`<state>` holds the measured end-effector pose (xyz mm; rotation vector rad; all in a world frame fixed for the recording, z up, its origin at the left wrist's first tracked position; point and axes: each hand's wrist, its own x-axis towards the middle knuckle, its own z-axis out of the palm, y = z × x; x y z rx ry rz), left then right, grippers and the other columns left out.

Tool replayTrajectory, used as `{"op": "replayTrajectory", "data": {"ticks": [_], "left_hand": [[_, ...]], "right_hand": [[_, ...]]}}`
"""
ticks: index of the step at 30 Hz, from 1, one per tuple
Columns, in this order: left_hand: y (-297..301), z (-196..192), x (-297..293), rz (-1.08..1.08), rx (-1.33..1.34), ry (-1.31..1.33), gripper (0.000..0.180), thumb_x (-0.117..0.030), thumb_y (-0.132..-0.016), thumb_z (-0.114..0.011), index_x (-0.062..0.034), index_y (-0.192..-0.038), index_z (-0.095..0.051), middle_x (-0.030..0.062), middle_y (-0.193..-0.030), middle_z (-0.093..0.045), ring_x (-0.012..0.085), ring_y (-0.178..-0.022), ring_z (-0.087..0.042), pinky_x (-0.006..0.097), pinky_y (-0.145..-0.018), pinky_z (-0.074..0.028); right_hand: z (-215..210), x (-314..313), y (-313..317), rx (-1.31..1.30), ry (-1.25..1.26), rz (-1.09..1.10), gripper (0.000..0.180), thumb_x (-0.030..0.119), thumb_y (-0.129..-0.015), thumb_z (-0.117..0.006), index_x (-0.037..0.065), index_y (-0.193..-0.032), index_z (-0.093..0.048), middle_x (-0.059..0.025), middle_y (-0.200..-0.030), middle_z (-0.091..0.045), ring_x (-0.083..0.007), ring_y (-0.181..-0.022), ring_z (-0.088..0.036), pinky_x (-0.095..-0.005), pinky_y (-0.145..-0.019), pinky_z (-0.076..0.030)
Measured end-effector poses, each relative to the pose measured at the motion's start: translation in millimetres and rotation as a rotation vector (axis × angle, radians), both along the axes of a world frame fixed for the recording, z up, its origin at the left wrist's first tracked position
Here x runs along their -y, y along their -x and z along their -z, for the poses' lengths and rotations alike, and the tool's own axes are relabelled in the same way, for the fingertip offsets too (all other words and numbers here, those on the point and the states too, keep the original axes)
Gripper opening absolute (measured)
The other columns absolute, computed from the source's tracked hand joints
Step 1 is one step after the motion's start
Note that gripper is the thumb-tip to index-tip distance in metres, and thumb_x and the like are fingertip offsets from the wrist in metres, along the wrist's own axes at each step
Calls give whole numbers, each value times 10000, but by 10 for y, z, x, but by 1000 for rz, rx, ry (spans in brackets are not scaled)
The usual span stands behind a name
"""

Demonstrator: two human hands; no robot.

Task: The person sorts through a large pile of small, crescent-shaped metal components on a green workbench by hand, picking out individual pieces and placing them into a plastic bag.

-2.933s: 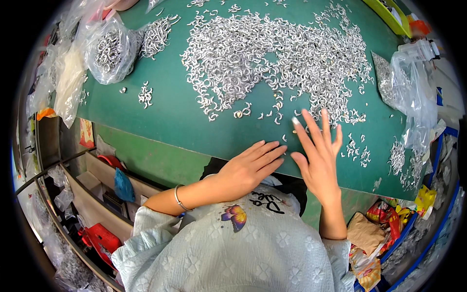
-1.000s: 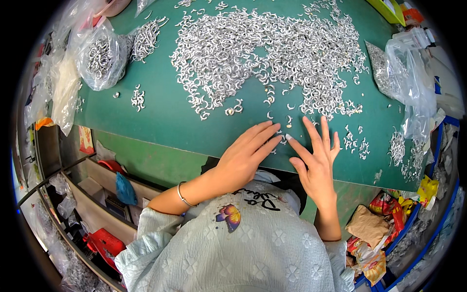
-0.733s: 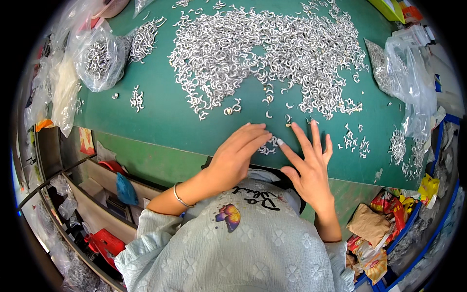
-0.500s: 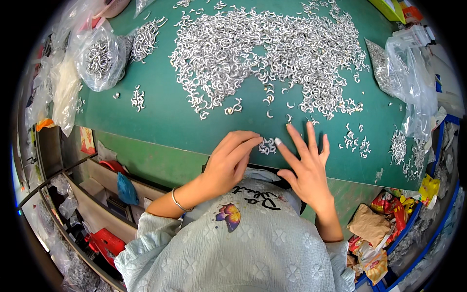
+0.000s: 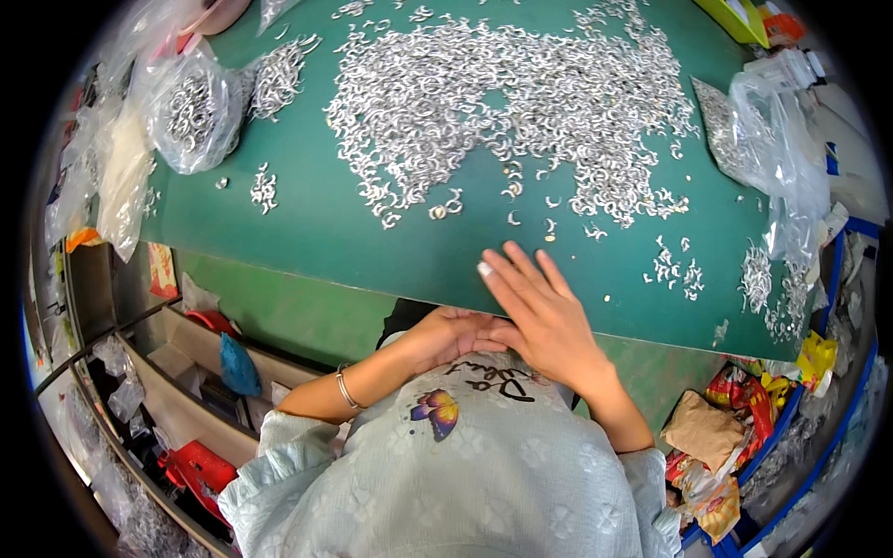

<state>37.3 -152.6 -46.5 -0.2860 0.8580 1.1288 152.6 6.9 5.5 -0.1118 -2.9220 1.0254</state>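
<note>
My left hand (image 5: 448, 337) is cupped, palm up, just below the table's near edge, with a bracelet at its wrist. Its fingertips run under my right hand, and anything in its palm is hidden. Over the edge, my right hand (image 5: 544, 316) lies with fingers stretched forward on the green tabletop (image 5: 372, 265); one fingertip has a white cover. Beyond the fingers are a few loose silver crescent-shaped pieces (image 5: 513, 219). Farther back spreads a wide heap of the same pieces (image 5: 419, 112), with small yellowish bits among them.
Left on the table are a clear bag of silver pieces (image 5: 191, 112), a loose pile (image 5: 279, 79) and a small cluster (image 5: 264, 189). Another clear bag (image 5: 777, 158) and small piles (image 5: 755, 279) lie right. Below stand an open drawer (image 5: 205, 372) and snack packets (image 5: 735, 400).
Both hands have drawn back toward me, the left dropping below the edge with its palm turned up. The small cluster of silver pieces between them is gone from the tabletop.
</note>
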Motion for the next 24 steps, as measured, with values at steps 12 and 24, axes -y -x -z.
{"op": "replayTrajectory", "data": {"ticks": [12, 24], "left_hand": [[-6, 69, -114, -8, 74, -183, 367, -117, -1015, -478, 142, -1275, -480, 319, -1215, -584, 362, -1126, -623, 407, -970, -527], [-45, 15, -153, 91, -56, -163, 376, -145, -1038, -427, 149, -1263, -486, 292, -1217, -595, 338, -1115, -627, 392, -976, -520]], "right_hand": [[78, 9, -556, 162, -264, 161, 707, 332, -817, -675, -43, -1371, -449, -151, -1524, -354, -305, -1420, -328, -474, -1137, -293], [9, -543, -968, 296, -462, 528, 976, 497, -765, -690, -38, -1476, -290, -157, -1578, -240, -368, -1463, -201, -658, -1122, -129]]}}
